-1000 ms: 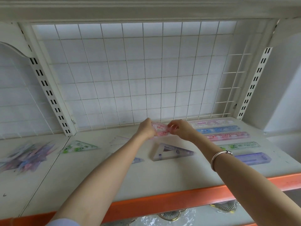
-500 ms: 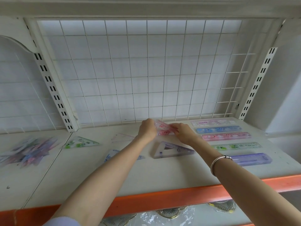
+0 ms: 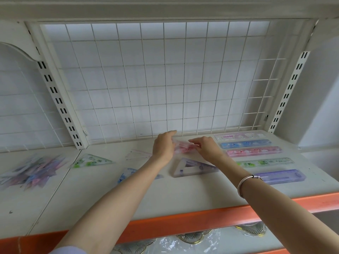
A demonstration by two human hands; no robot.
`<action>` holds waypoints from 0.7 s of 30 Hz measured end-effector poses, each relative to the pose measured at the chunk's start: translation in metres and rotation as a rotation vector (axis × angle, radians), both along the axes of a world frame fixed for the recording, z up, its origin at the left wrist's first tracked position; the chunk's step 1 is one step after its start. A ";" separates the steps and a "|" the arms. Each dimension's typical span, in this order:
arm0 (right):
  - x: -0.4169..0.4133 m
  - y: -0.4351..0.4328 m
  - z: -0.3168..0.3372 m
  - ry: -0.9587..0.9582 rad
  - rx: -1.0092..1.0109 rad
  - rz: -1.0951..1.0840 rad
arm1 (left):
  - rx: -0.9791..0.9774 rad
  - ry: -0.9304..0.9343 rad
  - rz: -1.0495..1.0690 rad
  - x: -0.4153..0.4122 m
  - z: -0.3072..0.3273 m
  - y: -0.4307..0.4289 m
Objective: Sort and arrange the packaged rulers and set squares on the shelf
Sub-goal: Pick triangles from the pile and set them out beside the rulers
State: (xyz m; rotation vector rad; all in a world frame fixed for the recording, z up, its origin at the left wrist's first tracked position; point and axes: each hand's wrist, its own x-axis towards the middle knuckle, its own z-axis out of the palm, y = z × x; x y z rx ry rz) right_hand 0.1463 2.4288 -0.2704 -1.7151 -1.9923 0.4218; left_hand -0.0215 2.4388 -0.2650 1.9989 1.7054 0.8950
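A: Since both hands have stayed at the back of the shelf point(image 3: 183, 197) for the last second, has anything really changed?

B: Little. The pink set square point(image 3: 183, 149) was tipped up half a second ago and now lies lower and flatter, close to the wire grid point(image 3: 146, 79) and just behind the purple set square point(image 3: 192, 168).

A: And the grip?

B: Still closed on the pack at both ends. The left hand point(image 3: 163, 148) holds its left end and the right hand point(image 3: 206, 150) pinches its right end with curled fingers. Whether the pack touches the shelf yet, I cannot tell.

A: What about the rest?

B: Nothing else has moved. The five rulers point(image 3: 254, 151) lie in their row on the right, the green set square point(image 3: 91, 161) and blue set square point(image 3: 128, 174) sit to the left, and the mixed pile point(image 3: 31, 171) is untouched on the far left.

A: So what does that mean for the task?

B: I'd judge this one is being squared up before it is let go. The pile means plenty of sorting remains.
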 end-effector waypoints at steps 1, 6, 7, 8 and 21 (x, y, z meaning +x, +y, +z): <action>-0.002 -0.001 -0.001 -0.014 -0.003 0.005 | 0.008 0.000 -0.010 0.000 0.000 0.000; -0.004 0.001 0.000 -0.019 -0.026 -0.026 | -0.059 0.089 -0.015 0.001 -0.003 0.007; -0.003 0.001 0.003 -0.011 -0.038 -0.043 | -0.098 0.087 -0.016 0.001 -0.002 0.009; -0.002 0.002 0.005 -0.007 -0.058 -0.053 | -0.145 0.084 -0.017 0.001 -0.001 0.012; 0.000 0.015 0.014 0.095 -0.276 -0.129 | -0.418 -0.004 0.011 0.002 0.010 0.028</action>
